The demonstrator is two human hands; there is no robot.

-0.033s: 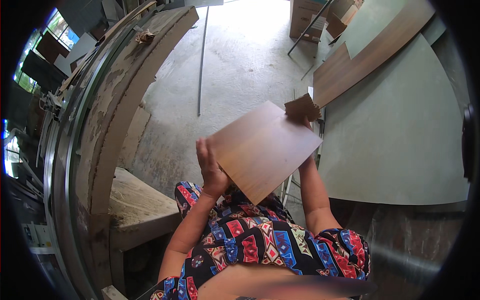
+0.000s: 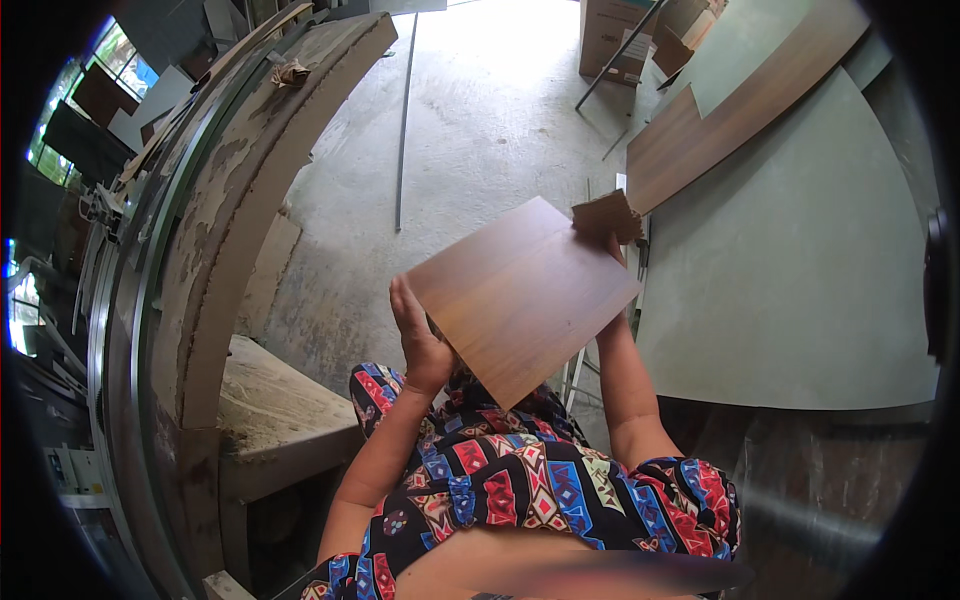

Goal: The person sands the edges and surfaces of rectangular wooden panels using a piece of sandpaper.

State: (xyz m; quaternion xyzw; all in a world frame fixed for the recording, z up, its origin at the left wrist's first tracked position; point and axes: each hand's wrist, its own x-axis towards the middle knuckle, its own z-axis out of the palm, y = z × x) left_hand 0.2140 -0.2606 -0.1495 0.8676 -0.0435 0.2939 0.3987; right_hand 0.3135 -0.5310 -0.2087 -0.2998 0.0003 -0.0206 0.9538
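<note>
A rectangular wood-grain board point(image 2: 520, 300) is held up in front of my lap, its glossy face toward me. My left hand point(image 2: 422, 345) is closed on its left corner, fingers along the edge and some hidden behind it. At the far right edge, a torn piece of brown cardboard point(image 2: 607, 217) lies against the board. My right hand point(image 2: 616, 250) is closed on that cardboard; most of its fingers are hidden by the cardboard and the board. My right forearm passes behind the board's right corner.
To the left runs a long, worn bench edge point(image 2: 240, 200) with metal rails. A dusty ledge point(image 2: 285, 395) sits below it. Large pale sheets point(image 2: 790, 260) and a wood-grain strip point(image 2: 690, 150) are on the right. A thin metal bar point(image 2: 406, 130) and a cardboard box point(image 2: 610, 40) are farther ahead.
The board has shifted slightly left in my hands. The cardboard has slid a little right and changed its tilt. Both hands keep their hold.
</note>
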